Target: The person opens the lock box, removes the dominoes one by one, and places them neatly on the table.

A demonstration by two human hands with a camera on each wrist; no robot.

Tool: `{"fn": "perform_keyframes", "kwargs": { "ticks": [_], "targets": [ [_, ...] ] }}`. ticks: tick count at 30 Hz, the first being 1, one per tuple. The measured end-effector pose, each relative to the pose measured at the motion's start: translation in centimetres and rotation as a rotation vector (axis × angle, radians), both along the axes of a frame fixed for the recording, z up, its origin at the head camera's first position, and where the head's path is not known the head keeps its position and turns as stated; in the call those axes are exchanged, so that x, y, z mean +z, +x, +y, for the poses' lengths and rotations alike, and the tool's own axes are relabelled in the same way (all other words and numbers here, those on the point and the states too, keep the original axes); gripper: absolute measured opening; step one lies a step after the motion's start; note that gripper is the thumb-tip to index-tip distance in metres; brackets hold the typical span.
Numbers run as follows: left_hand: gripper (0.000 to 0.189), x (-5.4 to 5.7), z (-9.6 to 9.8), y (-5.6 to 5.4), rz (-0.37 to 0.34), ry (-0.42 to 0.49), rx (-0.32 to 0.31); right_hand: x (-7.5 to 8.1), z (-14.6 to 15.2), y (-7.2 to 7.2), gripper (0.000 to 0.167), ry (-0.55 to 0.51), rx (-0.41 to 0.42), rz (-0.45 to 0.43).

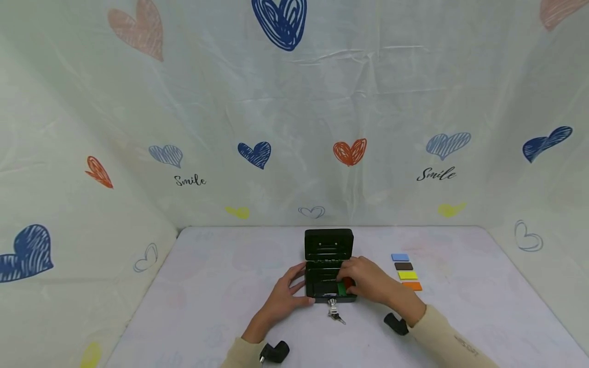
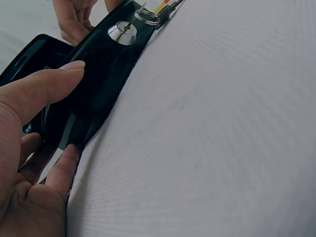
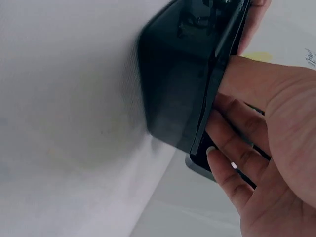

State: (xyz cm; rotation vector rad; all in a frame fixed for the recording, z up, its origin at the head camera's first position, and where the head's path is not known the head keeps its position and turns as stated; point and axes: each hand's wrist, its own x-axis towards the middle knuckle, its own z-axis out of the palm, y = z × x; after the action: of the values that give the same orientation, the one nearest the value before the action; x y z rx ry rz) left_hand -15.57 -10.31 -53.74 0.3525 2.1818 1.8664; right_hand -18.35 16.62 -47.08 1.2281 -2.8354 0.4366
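A black metal cash box [image 1: 329, 245] stands with its lid raised at the back, and keys [image 1: 337, 317] hang from the lock [image 2: 122, 33] on its front. My left hand [image 1: 285, 296] grips the box's left side, thumb at the front wall and fingers along the side. My right hand [image 1: 368, 278] reaches over the right wall into the box. Its thumb and fingers pinch a red flat piece [image 1: 348, 282], largely covered by the hand. A green piece [image 1: 341, 289] lies beside it inside. In the right wrist view, the fingertips are partly hidden behind the wall.
On the white table [image 1: 221, 286], right of the box, flat pieces lie in a column: blue [image 1: 400, 257], dark brown [image 1: 403, 266], yellow [image 1: 407, 275] and orange [image 1: 412, 286]. A white curtain with printed hearts [image 1: 349, 152] hangs behind the table.
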Motion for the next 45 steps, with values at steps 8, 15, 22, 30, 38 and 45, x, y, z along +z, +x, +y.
{"fn": "perform_keyframes", "kwargs": {
  "ticks": [8,15,22,30,38,45],
  "targets": [
    [0.095,-0.1,0.0,0.0,-0.007,0.009,-0.002,-0.6,-0.5,0.2,0.028,0.016,-0.009,0.03],
    [0.095,0.1,0.0,0.1,-0.003,0.012,-0.006,-1.0,-0.5,0.1,0.026,0.029,-0.029,0.045],
    [0.096,0.0,-0.1,0.0,-0.006,0.006,-0.002,-1.3,-0.6,0.0,0.025,0.02,-0.034,0.052],
    [0.096,-0.2,-0.1,-0.2,0.003,0.019,-0.015,-2.0,-1.1,-0.4,0.021,-0.008,-0.025,0.084],
    [0.096,-0.2,-0.2,-0.1,0.011,0.028,-0.029,-2.5,-1.8,-0.1,0.019,-0.015,-0.036,0.15],
    [0.095,0.0,-0.2,-0.2,0.013,0.045,-0.031,-2.5,-2.3,-0.2,0.019,-0.012,-0.052,0.152]
  ]
}}
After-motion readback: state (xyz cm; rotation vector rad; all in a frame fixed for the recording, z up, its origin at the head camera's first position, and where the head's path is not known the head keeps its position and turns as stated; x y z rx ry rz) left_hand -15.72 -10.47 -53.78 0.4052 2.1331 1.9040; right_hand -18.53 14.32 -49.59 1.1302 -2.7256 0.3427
